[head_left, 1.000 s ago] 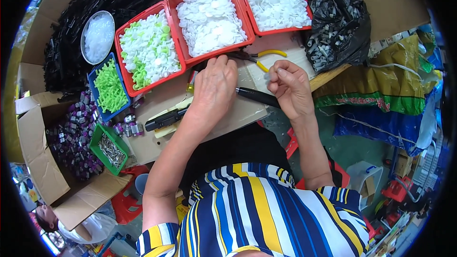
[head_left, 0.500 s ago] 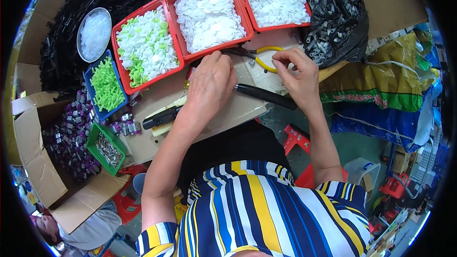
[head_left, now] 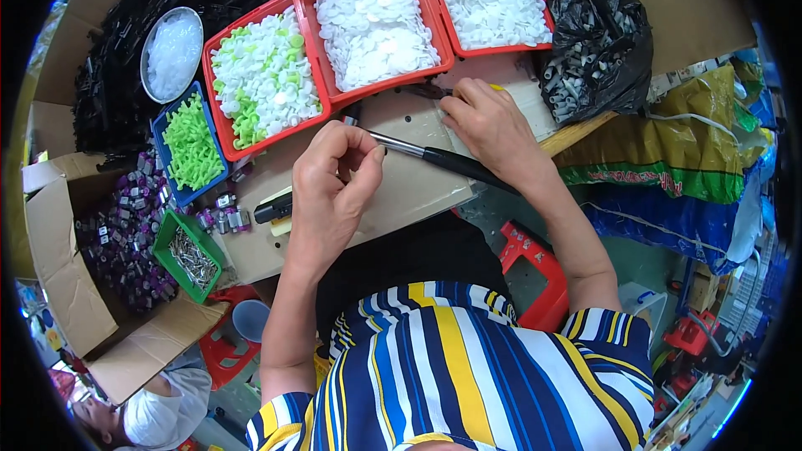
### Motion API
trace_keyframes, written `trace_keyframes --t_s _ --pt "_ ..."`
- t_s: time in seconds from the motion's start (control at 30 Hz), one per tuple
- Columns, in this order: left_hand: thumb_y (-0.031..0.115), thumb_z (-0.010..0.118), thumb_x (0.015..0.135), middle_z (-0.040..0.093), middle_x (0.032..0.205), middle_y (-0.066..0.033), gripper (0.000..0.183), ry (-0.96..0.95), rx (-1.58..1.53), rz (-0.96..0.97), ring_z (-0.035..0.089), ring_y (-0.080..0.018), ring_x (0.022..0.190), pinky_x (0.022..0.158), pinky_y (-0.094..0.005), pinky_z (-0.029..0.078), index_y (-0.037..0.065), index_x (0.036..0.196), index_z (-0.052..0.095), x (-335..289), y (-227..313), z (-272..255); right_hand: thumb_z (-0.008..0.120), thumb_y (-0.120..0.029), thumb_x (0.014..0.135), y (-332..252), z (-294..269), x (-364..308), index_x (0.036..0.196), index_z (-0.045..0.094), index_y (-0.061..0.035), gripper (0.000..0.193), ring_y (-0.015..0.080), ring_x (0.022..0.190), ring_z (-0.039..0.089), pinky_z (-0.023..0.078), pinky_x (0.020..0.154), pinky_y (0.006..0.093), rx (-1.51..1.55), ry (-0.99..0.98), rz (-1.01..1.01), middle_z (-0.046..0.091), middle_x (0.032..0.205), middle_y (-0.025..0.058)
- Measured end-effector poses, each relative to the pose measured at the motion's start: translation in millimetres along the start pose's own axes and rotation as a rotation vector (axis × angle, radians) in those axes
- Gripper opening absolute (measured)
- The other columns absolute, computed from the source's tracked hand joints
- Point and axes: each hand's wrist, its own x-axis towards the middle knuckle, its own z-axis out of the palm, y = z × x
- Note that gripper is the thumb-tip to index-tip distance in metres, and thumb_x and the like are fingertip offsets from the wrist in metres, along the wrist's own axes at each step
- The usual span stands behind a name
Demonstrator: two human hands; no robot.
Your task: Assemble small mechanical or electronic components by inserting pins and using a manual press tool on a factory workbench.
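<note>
My left hand [head_left: 330, 196] is raised over the near part of the work table, thumb and forefinger pinched together. A tiny dark speck shows at the fingertips, too small to name. My right hand [head_left: 493, 129] curls over the yellow-handled pliers [head_left: 433, 91]; their dark jaws point left, and the hand hides most of the handles. Between the hands lies a tool with a metal shaft and black grip [head_left: 464, 165], its far end partly behind my left hand. Beside my left wrist, a long black part [head_left: 272, 209] rests on a pale yellow strip.
Red bins [head_left: 447, 54] of white and green plastic pieces line the back. A blue tray [head_left: 219, 177] of green pieces and a green tray [head_left: 200, 296] of metal pins stand left, near a carton [head_left: 79, 288]. A black bag [head_left: 622, 75] of grey tubes stands right.
My left hand has drawn back and left from the tool's shaft, uncovering it. My right hand has moved left and down onto the pliers, covering their yellow handles.
</note>
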Motion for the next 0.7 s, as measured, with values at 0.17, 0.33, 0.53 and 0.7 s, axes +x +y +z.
trace_keyframes --t_s 0.17,0.33,0.53,0.7 --pt "0.004 0.062 0.09 0.053 0.079 0.0014 0.008 0.051 -0.177 -0.058 0.047 -0.0037 0.067 0.059 -0.0203 0.039 -0.001 0.087 0.057 -12.0 -3.4 -10.4 0.068 -0.006 0.082 -6.9 -2.0 0.6 0.094 0.063 -0.0009 0.014 0.0319 0.08 0.061 0.048 0.074 0.041 0.115 0.022 -0.015 0.057 0.085 0.0136" --pt "0.005 0.062 0.092 0.054 0.081 0.0043 0.007 0.082 -0.328 -0.11 0.047 -0.0015 0.069 0.061 -0.0184 0.038 0.0 0.089 0.058 -22.0 -4.0 -20.8 0.066 -0.004 0.085 -7.4 -2.6 -1.1 0.093 0.063 0.0037 0.011 0.0307 0.071 0.063 0.049 0.064 0.0368 0.374 -0.005 0.172 0.062 0.082 0.0154" --pt "0.009 0.064 0.093 0.053 0.085 0.0057 0.007 0.055 -0.323 -0.14 0.046 -0.0016 0.076 0.067 -0.0174 0.036 0.004 0.092 0.058 -28.8 -10.5 -27.1 0.065 -0.002 0.085 -4.5 -6.8 -5.5 0.096 0.065 0.0029 0.011 0.0309 0.075 0.064 0.049 0.067 0.037 0.368 -0.018 0.145 0.063 0.084 0.0165" --pt "0.007 0.062 0.093 0.053 0.082 0.0048 0.008 0.062 -0.341 -0.111 0.046 -0.0014 0.072 0.063 -0.018 0.038 0.001 0.09 0.058 -29.2 -12.4 -24.1 0.067 -0.003 0.085 -4.0 -10.8 3.2 0.1 0.064 0.0021 0.016 0.0338 0.079 0.062 0.049 0.069 0.0397 0.263 -0.058 0.078 0.06 0.087 0.0157"
